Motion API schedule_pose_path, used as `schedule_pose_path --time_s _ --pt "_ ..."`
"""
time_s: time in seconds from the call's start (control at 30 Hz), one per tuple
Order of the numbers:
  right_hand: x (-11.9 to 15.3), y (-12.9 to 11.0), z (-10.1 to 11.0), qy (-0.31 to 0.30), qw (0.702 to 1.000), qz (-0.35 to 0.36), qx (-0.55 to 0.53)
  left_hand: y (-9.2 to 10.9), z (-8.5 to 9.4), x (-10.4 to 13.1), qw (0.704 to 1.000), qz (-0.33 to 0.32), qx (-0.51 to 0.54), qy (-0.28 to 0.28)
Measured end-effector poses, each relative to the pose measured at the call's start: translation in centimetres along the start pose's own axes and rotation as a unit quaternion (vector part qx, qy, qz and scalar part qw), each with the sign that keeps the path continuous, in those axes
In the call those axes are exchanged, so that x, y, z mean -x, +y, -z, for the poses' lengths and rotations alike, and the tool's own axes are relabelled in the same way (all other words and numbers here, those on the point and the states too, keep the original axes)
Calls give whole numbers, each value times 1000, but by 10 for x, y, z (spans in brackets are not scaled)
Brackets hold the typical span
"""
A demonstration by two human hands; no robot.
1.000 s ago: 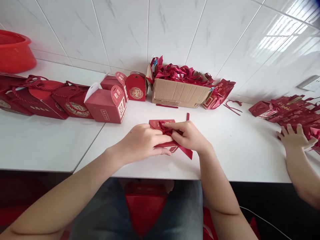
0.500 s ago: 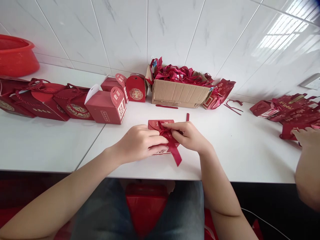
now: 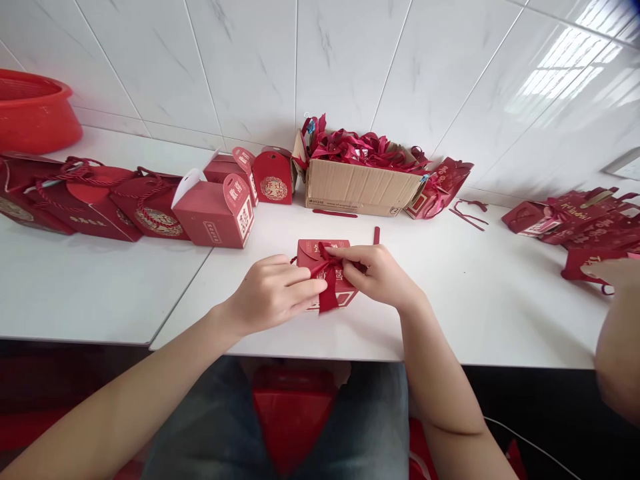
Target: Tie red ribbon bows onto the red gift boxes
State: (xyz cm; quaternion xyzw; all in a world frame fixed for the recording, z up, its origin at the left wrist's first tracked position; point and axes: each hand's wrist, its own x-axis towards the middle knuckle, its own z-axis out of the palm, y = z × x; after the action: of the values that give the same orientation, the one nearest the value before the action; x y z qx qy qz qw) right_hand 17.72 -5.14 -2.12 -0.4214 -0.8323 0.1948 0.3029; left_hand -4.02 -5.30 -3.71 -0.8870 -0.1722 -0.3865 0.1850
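Observation:
In front of me on the white table stands a small red gift box (image 3: 306, 250) with pale printed characters. A dark red ribbon (image 3: 328, 297) is gathered in a bow at its top, and one tail hangs over the front. At the box's left side my left hand (image 3: 277, 290) is closed, pinching a loop of the ribbon between thumb and fingers. My right hand (image 3: 377, 273) is closed on the ribbon at the knot, its index finger reaching across the box top. The fingers partly hide the knot.
Behind the box, a cardboard carton (image 3: 360, 187) overflows with red ribbons. More red boxes (image 3: 213, 213) line the left, near a red basin (image 3: 37, 113). Loose ribbon strips (image 3: 335, 213) lie about. At right are red gift bags (image 3: 585, 217) and another person's hand (image 3: 613, 273).
My left hand has drawn back slightly left, pulling a ribbon loop outward. The hanging tail has swung left over the box front. My right hand stays at the knot.

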Motion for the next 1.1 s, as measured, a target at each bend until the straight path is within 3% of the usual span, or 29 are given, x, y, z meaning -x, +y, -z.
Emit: schedule_pose_path --time_s 0.3,0.63,0.77,0.87,0.97,1.03,1.1 --pt "1 -1 -3 8 1000 -6 20 2 14 11 997 -8 77 -4" --pt "4 6 -7 5 998 56 -23 25 7 24 986 108 127 28" --pt "6 6 -7 -14 997 59 47 32 12 26 974 129 188 10" --pt "6 3 -5 -29 993 52 98 22 19 16 945 173 278 -3" --pt "6 1 -4 -35 993 46 101 0 17 -5 914 307 266 18" --pt "6 0 -4 -34 994 43 93 -17 7 -20 905 372 205 -27" --pt "6 0 -4 -32 995 39 88 -29 -5 -30 901 371 203 -92"
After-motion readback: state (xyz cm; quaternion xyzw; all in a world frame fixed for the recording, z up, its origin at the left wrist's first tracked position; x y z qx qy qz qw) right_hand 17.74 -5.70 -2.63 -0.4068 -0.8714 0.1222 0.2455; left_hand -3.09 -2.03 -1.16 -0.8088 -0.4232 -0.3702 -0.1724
